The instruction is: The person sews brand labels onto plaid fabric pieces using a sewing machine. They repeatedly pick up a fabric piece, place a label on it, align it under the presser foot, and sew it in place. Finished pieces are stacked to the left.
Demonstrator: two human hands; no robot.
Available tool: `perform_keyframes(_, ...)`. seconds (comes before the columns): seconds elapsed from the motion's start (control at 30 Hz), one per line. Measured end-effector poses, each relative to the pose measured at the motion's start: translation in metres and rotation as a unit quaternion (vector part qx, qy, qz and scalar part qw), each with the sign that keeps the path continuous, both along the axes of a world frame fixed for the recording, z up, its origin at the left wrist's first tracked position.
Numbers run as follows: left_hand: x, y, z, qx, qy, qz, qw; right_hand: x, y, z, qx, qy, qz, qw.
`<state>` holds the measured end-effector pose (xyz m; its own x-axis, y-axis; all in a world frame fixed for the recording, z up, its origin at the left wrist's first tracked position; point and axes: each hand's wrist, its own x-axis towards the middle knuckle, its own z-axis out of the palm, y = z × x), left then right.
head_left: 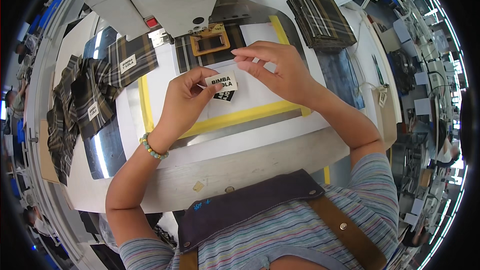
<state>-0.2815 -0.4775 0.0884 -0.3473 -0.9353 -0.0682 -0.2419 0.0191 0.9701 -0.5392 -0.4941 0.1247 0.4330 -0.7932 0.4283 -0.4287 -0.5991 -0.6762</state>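
Note:
A small cream label (pixel 226 78) with black print is pinched between the thumb and fingers of my left hand (pixel 179 101). A black label (pixel 226 96) with light print peeks out beneath it. My right hand (pixel 277 72) hovers just to the right, apart from the labels; its fingers are bent and separated, with nothing visible in them. Beyond my hands, a yellow-brown frame (pixel 224 45) with a rectangular opening rests on plaid cloth (pixel 235 59) under the head of a white sewing machine (pixel 170 0). White sheeting (pixel 255 92) edged with yellow tape lies below my hands.
Plaid pieces with sewn labels lie in a loose heap (pixel 80 102) at the left, one labelled piece (pixel 131 62) nearer the machine. A thick stack of folded plaid cloth (pixel 322 17) stands at the back right. Thread snips (pixel 377 70) lie at the right edge.

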Motion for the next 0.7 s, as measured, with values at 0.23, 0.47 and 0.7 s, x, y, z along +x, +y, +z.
perform_keyframes(0.23, -0.007, 0.003, 0.009, -0.025, -0.053, -0.046, 0.997, 0.001, -0.011, -0.006, 0.195, -0.01, 0.02, 0.98)
perform_keyframes(0.47, 0.007, -0.026, 0.022, -0.424, -0.253, -0.047, 0.868, -0.012, -0.092, -0.027, 0.228, 0.023, -0.054, 0.972)
perform_keyframes(0.7, 0.018, -0.047, 0.005, -0.431, -0.263, -0.033, 0.862, 0.021, -0.14, -0.02, 0.166, 0.132, -0.022, 0.977)
